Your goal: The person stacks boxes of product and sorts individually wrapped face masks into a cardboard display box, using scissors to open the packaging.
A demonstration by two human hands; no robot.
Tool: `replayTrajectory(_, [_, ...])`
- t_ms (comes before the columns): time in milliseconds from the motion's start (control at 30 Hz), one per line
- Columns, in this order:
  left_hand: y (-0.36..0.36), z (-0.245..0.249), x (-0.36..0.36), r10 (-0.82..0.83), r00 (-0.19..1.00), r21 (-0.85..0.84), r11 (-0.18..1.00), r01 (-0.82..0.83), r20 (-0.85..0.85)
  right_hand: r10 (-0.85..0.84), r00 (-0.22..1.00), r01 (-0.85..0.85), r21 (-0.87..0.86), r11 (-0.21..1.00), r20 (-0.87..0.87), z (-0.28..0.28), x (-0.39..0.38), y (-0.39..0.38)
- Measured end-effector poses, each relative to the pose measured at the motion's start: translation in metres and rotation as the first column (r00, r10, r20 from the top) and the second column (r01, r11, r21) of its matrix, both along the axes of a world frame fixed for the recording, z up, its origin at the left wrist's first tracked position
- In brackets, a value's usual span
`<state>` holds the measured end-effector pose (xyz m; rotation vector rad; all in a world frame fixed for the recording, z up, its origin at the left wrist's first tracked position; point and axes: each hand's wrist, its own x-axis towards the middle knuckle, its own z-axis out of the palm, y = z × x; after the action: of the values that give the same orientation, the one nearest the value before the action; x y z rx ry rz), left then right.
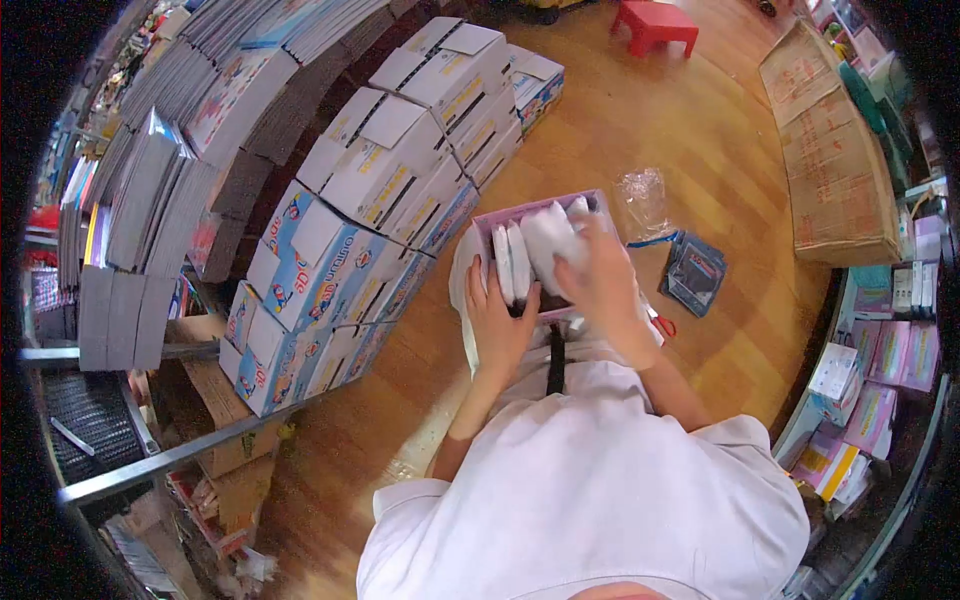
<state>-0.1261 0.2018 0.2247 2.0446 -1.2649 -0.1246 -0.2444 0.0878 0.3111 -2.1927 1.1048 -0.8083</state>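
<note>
A pinkish-purple box (540, 205) sits open in front of me, near my lap. Several white packets (512, 262) stand on edge inside it. My left hand (503, 322) is closed at the box's near left corner, its thumb and fingers about the ends of the left-hand packets. On the other side, my right hand (606, 292) is smeared by motion, with its fingers closed at a white packet (552, 240) that leans in the box. The right fingertips are partly blurred, and the box's bottom is hidden.
Stacked white and blue cartons (375, 180) line the left, with piled books (150, 210) beyond. On the wooden floor lie clear plastic wrap (643, 200), a dark plastic pack (694, 272) and red-handled scissors (662, 324). A cardboard box (835, 150) and shelves stand right; a red stool (655, 25) is ahead.
</note>
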Motion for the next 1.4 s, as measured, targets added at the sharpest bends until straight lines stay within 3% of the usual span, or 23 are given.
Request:
replayTrajectory(33, [0.001, 0.005, 0.0, -0.017, 0.999, -0.081, 0.997, 0.013, -0.05, -0.022, 0.999, 0.021, 0.034, 0.999, 0.027, 0.012, -0.012, -0.01])
replayTrajectory(67, [-0.001, 0.018, 0.001, -0.04, 0.995, -0.169, 0.985, 0.024, -0.096, 0.026, 0.981, -0.036, 0.046, 0.998, 0.192, 0.005, -0.024, -0.029])
replayTrajectory(133, [0.001, 0.034, 0.012, -0.129, 0.956, -0.27, 0.961, 0.055, -0.265, 0.002, 0.868, -0.164, 0.283, 0.945, 0.496, 0.01, -0.045, -0.052])
replayTrajectory(167, [-0.001, 0.049, 0.011, -0.219, 0.859, -0.386, 0.922, 0.027, -0.463, -0.106, 0.789, -0.263, 0.487, 0.833, 0.606, 0.029, -0.053, -0.054])
replayTrajectory(233, [-0.011, 0.081, 0.012, -0.438, 0.535, -0.574, 0.812, -0.109, -0.722, -0.132, 0.73, -0.341, 0.525, 0.779, 0.67, 0.045, -0.062, -0.052])
replayTrajectory(267, [-0.013, 0.084, 0.018, -0.512, 0.401, -0.584, 0.808, -0.074, -0.76, -0.157, 0.696, -0.354, 0.525, 0.774, 0.701, 0.04, -0.063, -0.05])
replayTrajectory(333, [-0.02, 0.093, 0.006, -0.54, 0.33, -0.594, 0.799, -0.088, -0.775, -0.224, 0.566, -0.397, 0.5, 0.769, 0.794, 0.029, -0.055, -0.04])
replayTrajectory(400, [-0.023, 0.089, -0.008, -0.623, 0.265, -0.66, 0.747, -0.078, -0.736, -0.386, 0.513, -0.434, 0.62, 0.654, 0.767, 0.006, -0.043, -0.021])
replayTrajectory(433, [-0.023, 0.075, -0.015, -0.569, 0.309, -0.624, 0.773, -0.114, -0.762, -0.467, 0.486, -0.456, 0.67, 0.585, 0.739, -0.002, -0.038, -0.012])
replayTrajectory(467, [-0.021, 0.056, -0.021, -0.51, 0.35, -0.585, 0.797, -0.153, -0.786, -0.39, 0.531, -0.494, 0.649, 0.579, 0.752, -0.002, -0.031, 0.001])
replayTrajectory(533, [-0.01, 0.058, -0.016, -0.417, 0.219, -0.465, 0.847, -0.259, -0.882, -0.222, 0.605, -0.57, 0.61, 0.551, 0.765, -0.002, -0.02, 0.021])
replayTrajectory(633, [-0.008, 0.077, -0.001, -0.292, -0.039, -0.248, 0.87, -0.426, -0.956, -0.154, 0.696, -0.539, 0.651, 0.535, 0.702, 0.001, -0.017, 0.029])
replayTrajectory(733, [-0.012, 0.077, 0.001, -0.323, -0.071, -0.247, 0.831, -0.499, -0.944, 0.017, 0.719, -0.524, 0.525, 0.671, 0.695, 0.009, -0.01, 0.027])
replayTrajectory(867, [-0.009, 0.077, 0.003, -0.401, -0.167, -0.254, 0.798, -0.546, -0.901, 0.022, 0.768, -0.502, 0.58, 0.641, 0.64, 0.009, -0.006, 0.025])
replayTrajectory(933, [-0.012, 0.077, 0.003, -0.377, -0.158, -0.23, 0.794, -0.563, -0.913, -0.03, 0.786, -0.481, 0.64, 0.599, 0.618, 0.007, -0.007, 0.023])
replayTrajectory(1033, [-0.013, 0.078, 0.002, -0.336, -0.11, -0.228, 0.81, -0.54, -0.935, -0.017, 0.767, -0.481, 0.593, 0.646, 0.641, 0.006, -0.008, 0.021])
replayTrajectory(1167, [-0.013, 0.088, 0.0, -0.397, -0.094, -0.292, 0.797, -0.529, -0.913, 0.004, 0.791, -0.513, 0.659, 0.55, 0.612, 0.002, -0.018, 0.013])
replayTrajectory(1267, [-0.009, 0.087, 0.004, -0.539, -0.179, -0.413, 0.784, -0.464, -0.823, -0.014, 0.767, -0.579, 0.702, 0.415, 0.641, 0.017, -0.02, 0.009])
replayTrajectory(1400, [-0.012, 0.099, -0.006, -0.526, 0.012, -0.484, 0.774, -0.408, -0.851, -0.023, 0.701, -0.661, 0.662, 0.352, 0.713, 0.007, -0.018, 0.008])
